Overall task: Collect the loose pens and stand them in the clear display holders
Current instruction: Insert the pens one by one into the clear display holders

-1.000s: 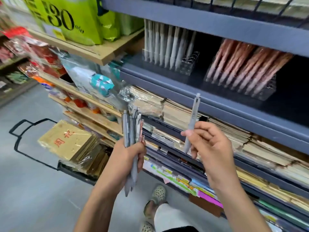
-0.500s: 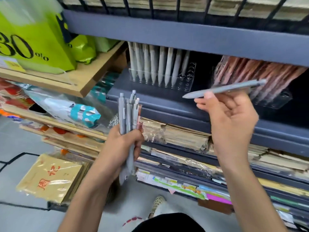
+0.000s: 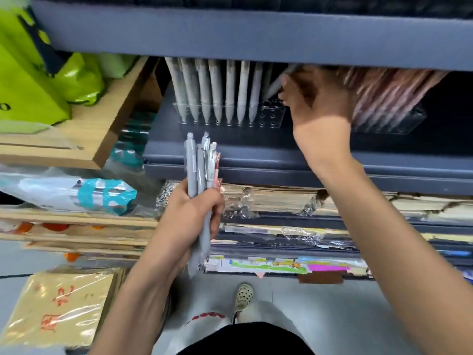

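Pens [image 3: 198, 175], a grey bundle, stand upright at centre in my left hand [image 3: 192, 216], its fingers wrapped tight round them. At 1 o'clock my right hand [image 3: 316, 103] pinches one tilted pen [image 3: 274, 85], its tip near the free holes of the holder [image 3: 271, 116]. Pink pens [image 3: 384, 98] fill another at 2 o'clock.

On the middle shelf [image 3: 256, 160] two holders stand side by side. The left holder [image 3: 271, 116] has a row of standing pens [image 3: 217, 93] in its left part, and the right holder [image 3: 389, 124] is further right. The right hand [image 3: 317, 103] is before the gap between them and holds a single pen [image 3: 275, 84] tilted above the left holder's right end. Lower, before the shelf edge, the left hand [image 3: 194, 213] grips a bundle of pens [image 3: 198, 170] upright. Stacked packets [image 3: 276, 198] lie under this shelf.
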`<state>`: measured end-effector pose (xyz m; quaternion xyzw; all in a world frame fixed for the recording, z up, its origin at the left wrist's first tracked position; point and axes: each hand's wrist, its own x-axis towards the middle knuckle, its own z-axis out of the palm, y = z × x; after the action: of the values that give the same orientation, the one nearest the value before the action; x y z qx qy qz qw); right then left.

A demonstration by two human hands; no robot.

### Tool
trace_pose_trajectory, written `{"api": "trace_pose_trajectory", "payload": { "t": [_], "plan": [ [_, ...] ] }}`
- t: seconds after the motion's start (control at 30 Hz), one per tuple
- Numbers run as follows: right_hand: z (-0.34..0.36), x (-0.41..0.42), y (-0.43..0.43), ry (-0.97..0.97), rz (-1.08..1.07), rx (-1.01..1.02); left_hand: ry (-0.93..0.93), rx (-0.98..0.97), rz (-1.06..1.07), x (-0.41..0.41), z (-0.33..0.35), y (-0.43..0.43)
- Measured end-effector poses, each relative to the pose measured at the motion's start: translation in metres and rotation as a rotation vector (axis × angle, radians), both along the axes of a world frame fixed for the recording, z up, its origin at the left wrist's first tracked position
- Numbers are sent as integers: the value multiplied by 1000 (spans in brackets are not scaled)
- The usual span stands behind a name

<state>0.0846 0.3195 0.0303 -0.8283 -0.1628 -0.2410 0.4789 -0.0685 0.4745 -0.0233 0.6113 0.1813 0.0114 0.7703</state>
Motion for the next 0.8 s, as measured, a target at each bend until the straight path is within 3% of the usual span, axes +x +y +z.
{"api": "trace_pose_trajectory", "payload": {
  "t": [0.23,0.57,0.67,0.73,0.8],
  "plan": [
    [24,10,18,56,-169,-468,-45,-74,-80,-2,0,5],
    [30,8,19,150,-208,-551,-80,-16,-156,-6,4,10],
    [34,-16,16,85,-176,-381,-98,37,-180,-7,1,10],
    [35,-37,18,251,103,-64,-100,30,-197,-7,0,7],
    [32,-49,16,401,303,-23,-97,29,-232,-7,-2,4]
  ]
}}
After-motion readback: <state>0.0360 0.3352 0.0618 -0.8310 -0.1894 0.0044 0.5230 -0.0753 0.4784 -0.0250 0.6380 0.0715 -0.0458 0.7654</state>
